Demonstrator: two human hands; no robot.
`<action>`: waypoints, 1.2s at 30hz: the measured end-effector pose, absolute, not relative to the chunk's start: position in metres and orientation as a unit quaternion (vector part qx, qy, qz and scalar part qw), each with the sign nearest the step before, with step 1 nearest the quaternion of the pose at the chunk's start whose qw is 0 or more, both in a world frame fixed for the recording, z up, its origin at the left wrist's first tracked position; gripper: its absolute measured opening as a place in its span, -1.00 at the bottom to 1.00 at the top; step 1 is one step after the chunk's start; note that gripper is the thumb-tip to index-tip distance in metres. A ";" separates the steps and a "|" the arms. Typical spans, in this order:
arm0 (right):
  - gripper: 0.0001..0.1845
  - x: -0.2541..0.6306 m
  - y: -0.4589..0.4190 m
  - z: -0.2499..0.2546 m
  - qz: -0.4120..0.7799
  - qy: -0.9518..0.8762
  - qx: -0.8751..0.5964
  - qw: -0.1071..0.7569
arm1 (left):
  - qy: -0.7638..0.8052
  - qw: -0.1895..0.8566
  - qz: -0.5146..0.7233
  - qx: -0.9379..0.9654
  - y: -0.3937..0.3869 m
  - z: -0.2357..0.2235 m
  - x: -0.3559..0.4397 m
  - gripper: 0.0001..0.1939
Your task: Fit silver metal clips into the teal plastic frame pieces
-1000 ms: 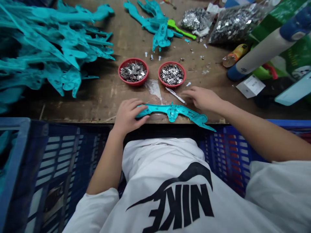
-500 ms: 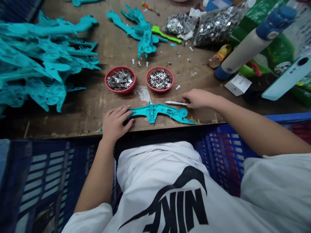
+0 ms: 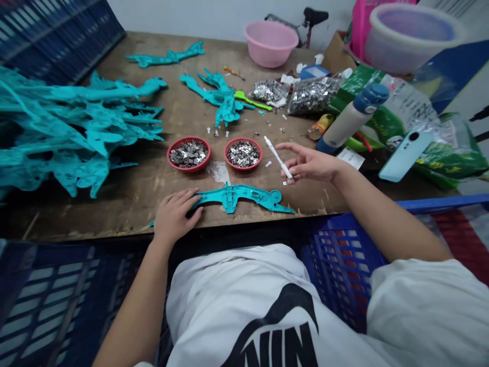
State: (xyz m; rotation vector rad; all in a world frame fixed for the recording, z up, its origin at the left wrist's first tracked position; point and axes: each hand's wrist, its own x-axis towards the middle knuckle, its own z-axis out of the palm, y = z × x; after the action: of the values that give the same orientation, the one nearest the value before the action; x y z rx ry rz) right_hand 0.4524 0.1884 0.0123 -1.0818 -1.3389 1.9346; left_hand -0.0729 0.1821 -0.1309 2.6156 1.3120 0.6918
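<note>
In the head view a long turquoise plastic part (image 3: 244, 193) lies along the table's front edge, its inner ribs facing up. My left hand (image 3: 173, 213) rests flat over its left end, fingers stretched out and thumb apart, covering that stretch. To the right, above the table, my right hand (image 3: 311, 164) holds a slim white pen (image 3: 277, 157) by its lower end between thumb and fingers; the pen tilts up to the left. Behind the part stand two red baskets, the left basket (image 3: 189, 169) and the right basket (image 3: 243, 166), both filled with small metal clips.
A pile of turquoise parts (image 3: 76, 132) covers the left side. More parts (image 3: 225, 99), a green tool (image 3: 252, 100) and bags of metal pieces (image 3: 313, 94) lie farther back. A bottle (image 3: 353, 120), a phone (image 3: 405, 155) and a pink basin (image 3: 271, 46) stand right and behind.
My right hand has lifted the white pen off the table and turned it from lying level to slanting upward. The camera view has tilted up. My left hand stays on the turquoise part.
</note>
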 end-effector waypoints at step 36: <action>-0.44 0.376 0.191 -0.018 0.644 -0.617 -0.254 0.374 | 0.258 0.672 0.592 0.362 0.222 -0.015 0.206 -0.50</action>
State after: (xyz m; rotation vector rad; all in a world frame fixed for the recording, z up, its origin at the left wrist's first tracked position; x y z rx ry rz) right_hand 0.3758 0.1910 -0.0176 -0.6513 -1.5803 1.6480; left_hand 0.2060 0.2219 -0.0147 0.8151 0.5819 1.3342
